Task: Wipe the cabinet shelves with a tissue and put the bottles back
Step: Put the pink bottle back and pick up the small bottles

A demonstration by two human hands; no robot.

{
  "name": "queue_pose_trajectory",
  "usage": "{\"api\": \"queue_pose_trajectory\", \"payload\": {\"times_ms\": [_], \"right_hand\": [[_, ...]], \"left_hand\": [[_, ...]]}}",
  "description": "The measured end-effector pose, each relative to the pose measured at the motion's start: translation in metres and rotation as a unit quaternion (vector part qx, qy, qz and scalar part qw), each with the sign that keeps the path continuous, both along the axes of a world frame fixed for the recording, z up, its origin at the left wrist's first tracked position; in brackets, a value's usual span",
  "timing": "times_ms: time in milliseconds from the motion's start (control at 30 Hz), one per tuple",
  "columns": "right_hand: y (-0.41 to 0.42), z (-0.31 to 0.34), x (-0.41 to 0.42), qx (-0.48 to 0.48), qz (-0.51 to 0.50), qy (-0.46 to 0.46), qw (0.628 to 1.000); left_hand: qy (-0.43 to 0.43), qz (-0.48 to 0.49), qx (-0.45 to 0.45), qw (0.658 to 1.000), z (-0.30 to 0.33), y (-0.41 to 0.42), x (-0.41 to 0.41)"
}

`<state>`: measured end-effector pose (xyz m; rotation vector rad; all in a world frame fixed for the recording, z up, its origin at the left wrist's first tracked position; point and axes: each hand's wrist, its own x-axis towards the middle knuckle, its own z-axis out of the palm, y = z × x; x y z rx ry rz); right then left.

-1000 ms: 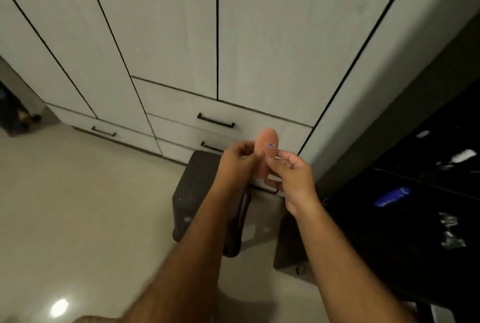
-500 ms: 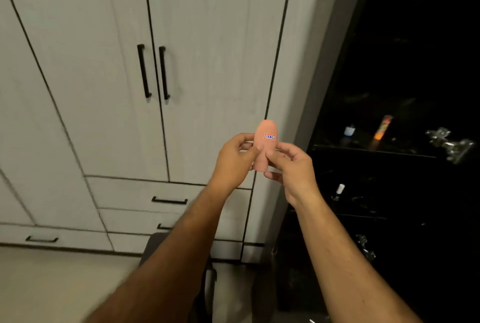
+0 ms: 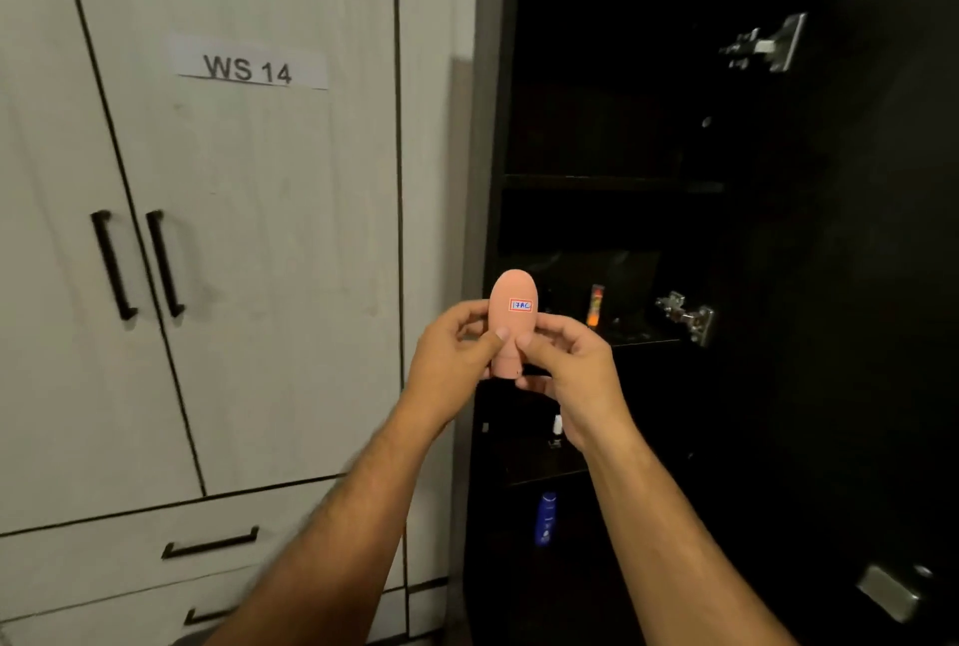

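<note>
Before the dark cabinet (image 3: 612, 183), both hands, left (image 3: 451, 354) and right (image 3: 571, 365), pinch the pink bottle (image 3: 512, 321) between them

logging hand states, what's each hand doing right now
Left hand: holding the pink bottle, fingers pinching its left side.
Right hand: holding the same bottle, pinching its right side.

Both forearms raised, left hand (image 3: 450, 341) and right hand (image 3: 575, 362) close together, fingers curled, pinching
</note>
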<state>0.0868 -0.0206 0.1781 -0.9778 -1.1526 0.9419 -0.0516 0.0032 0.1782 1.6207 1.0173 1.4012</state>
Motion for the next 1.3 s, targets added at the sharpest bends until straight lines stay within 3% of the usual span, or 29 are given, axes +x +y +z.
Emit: {"api": "queue_pose_trajectory", "payload": {"times_ms": [633,1300], "right_hand": [[0.065,0.088,0.188,0.103,0.021,-0.048,0.993],[0.189,0.188,0.194,0.155,-0.018,-0.121,0.98]], "left_hand": [[0.057,0.025,0.106,0.992,0.095,0.051,0.174],[0.145,0.067,0.159,0.974,0.203,0.167,0.171]]}}
